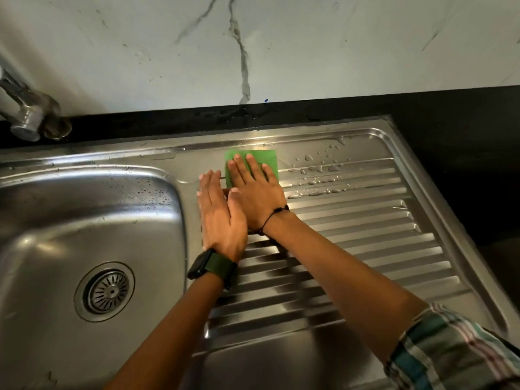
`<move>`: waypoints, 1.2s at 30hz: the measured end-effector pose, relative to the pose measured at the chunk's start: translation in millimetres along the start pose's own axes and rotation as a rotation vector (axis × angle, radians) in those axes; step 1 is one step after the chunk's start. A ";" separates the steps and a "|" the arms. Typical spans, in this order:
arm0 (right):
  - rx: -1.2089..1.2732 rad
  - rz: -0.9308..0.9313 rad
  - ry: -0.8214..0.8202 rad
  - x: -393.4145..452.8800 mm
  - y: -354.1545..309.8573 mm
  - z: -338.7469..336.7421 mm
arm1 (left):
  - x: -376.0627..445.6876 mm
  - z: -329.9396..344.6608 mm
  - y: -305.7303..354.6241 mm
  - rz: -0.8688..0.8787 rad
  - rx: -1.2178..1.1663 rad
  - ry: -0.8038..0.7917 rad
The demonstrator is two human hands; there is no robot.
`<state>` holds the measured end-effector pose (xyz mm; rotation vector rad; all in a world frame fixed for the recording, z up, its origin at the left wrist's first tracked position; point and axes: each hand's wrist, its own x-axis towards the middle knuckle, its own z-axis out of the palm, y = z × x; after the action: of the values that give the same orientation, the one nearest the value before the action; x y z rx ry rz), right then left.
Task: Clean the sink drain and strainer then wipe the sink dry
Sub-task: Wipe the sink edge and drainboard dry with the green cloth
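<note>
A green cloth [269, 158] lies flat at the far end of the ribbed steel drainboard [351, 249]. My right hand [257, 192] presses down on the cloth with fingers spread. My left hand [219, 218] lies flat beside it on the strip between drainboard and basin, fingers together, holding nothing. The sink basin [56, 215] is to the left, with the round metal strainer [108, 290] seated in its drain. Water drops sit on the drainboard's far right ribs [320, 178].
A chrome tap [28, 116] stands at the back left. A black counter [464, 136] borders the sink at the back and right. A white marbled wall [253, 46] rises behind.
</note>
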<state>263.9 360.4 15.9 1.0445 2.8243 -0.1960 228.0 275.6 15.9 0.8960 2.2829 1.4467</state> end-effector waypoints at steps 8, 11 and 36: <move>0.056 0.197 0.059 -33.0 110.4 -2.4 | 29.0 14.0 17.3 0.198 0.161 -0.203; 0.070 0.440 0.042 -55.5 185.3 -12.1 | 39.9 17.4 14.4 0.207 0.191 -0.253; 0.183 -0.149 0.200 -77.7 72.7 -6.3 | 37.5 7.2 6.7 0.006 -0.325 -0.130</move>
<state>369.5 366.7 28.9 0.9329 3.1180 -0.3927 205.7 306.8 21.5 0.8667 1.8826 1.6480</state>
